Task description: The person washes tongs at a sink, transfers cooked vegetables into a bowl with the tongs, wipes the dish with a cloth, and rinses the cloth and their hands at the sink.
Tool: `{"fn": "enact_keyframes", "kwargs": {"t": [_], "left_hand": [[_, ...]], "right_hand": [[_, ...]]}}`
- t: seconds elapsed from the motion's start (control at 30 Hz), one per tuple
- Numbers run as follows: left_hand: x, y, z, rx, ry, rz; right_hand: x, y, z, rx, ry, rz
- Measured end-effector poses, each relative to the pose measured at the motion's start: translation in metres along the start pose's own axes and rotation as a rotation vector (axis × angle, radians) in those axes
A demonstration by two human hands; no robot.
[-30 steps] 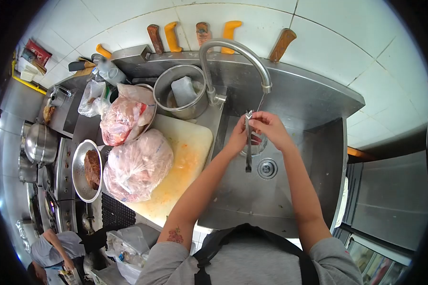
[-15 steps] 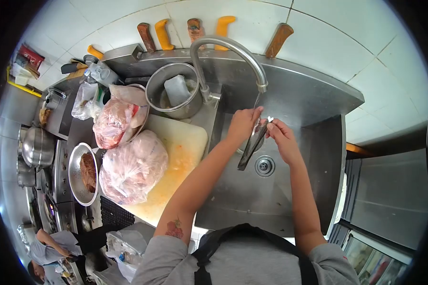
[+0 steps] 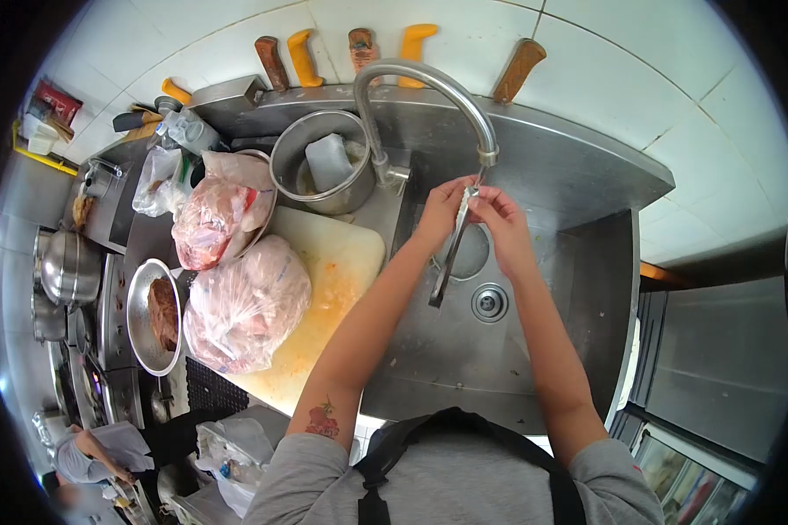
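My left hand (image 3: pixel 441 212) and my right hand (image 3: pixel 501 220) meet just below the faucet spout (image 3: pixel 488 157), fingers closed on the upper end of a long narrow dark strip (image 3: pixel 449 262). Its upper end is pale and shiny, and the lower end hangs down over the sink; I cannot make out its exact kind. Water appears to run from the spout onto the fingers. Below the strip, a round dish-like thing (image 3: pixel 474 255) lies in the steel sink (image 3: pixel 446 376), close to the drain (image 3: pixel 489 303).
Left of the sink lie a stained cutting board (image 3: pixel 324 289), bags of raw meat (image 3: pixel 249 302), a steel pot (image 3: pixel 322 206) and a bowl with brown meat (image 3: pixel 152 350). Knife handles (image 3: pixel 518 70) stand along the back ledge. Another person (image 3: pixel 105 452) is at lower left.
Both hands have moved up and closer together under the spout. The dark strip has turned more edge-on and its upper end now sits beneath the faucet.
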State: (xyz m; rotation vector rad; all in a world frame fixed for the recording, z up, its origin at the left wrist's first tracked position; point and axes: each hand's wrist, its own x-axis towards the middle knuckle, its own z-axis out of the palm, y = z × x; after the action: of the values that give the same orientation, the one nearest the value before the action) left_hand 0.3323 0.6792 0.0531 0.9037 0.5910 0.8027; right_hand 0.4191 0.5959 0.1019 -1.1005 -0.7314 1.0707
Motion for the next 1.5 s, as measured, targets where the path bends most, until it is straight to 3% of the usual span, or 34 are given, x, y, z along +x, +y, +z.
{"fn": "enact_keyframes", "kwargs": {"t": [0.07, 0.2, 0.3, 0.4, 0.5, 0.6, 0.8, 0.9, 1.07, 1.17, 1.27, 1.4, 1.47, 1.5], "left_hand": [[-0.005, 0.006, 0.002, 0.038, -0.037, -0.04], [-0.014, 0.008, -0.008, 0.09, -0.06, -0.096], [-0.013, -0.002, -0.013, 0.111, 0.051, -0.099], [-0.008, -0.018, -0.012, 0.334, 0.092, 0.166], [-0.005, -0.024, -0.015, 0.281, 0.088, 0.134], [-0.011, -0.011, -0.019, 0.234, 0.088, -0.096], [-0.006, -0.023, -0.013, 0.294, 0.161, 0.013], [-0.029, 0.009, 0.015, 0.023, 0.08, -0.196], [-0.076, -0.032, 0.008, 0.345, 0.048, -0.092], [-0.093, -0.054, -0.009, 0.465, 0.102, -0.046], [-0.104, -0.058, -0.022, 0.607, 0.209, -0.03], [-0.116, -0.05, -0.031, 0.747, 0.229, -0.006], [-0.121, -0.043, -0.03, 0.476, 0.166, -0.14], [-0.122, -0.039, -0.027, 0.337, 0.133, -0.204]], "right_hand": [[0.006, -0.004, 0.004, 0.08, 0.051, 0.012], [0.011, -0.006, 0.012, -0.095, 0.026, 0.054], [0.013, 0.0, 0.016, -0.116, 0.029, 0.027], [0.015, 0.006, 0.015, -0.136, 0.071, -0.01], [0.014, 0.003, 0.011, -0.135, 0.033, 0.007], [0.005, -0.002, 0.012, -0.079, -0.014, -0.02], [0.001, -0.002, 0.01, -0.172, 0.036, -0.048], [0.014, 0.006, 0.003, -0.064, 0.148, -0.031], [0.038, 0.018, -0.013, -0.038, 0.26, -0.068], [0.03, 0.01, -0.006, -0.144, 0.108, 0.02], [0.016, 0.008, 0.008, -0.32, -0.095, -0.044], [0.017, 0.007, 0.006, -0.28, -0.041, 0.15], [0.024, 0.0, -0.003, -0.178, 0.094, 0.288], [0.028, 0.0, -0.006, -0.187, 0.125, 0.183]]}}
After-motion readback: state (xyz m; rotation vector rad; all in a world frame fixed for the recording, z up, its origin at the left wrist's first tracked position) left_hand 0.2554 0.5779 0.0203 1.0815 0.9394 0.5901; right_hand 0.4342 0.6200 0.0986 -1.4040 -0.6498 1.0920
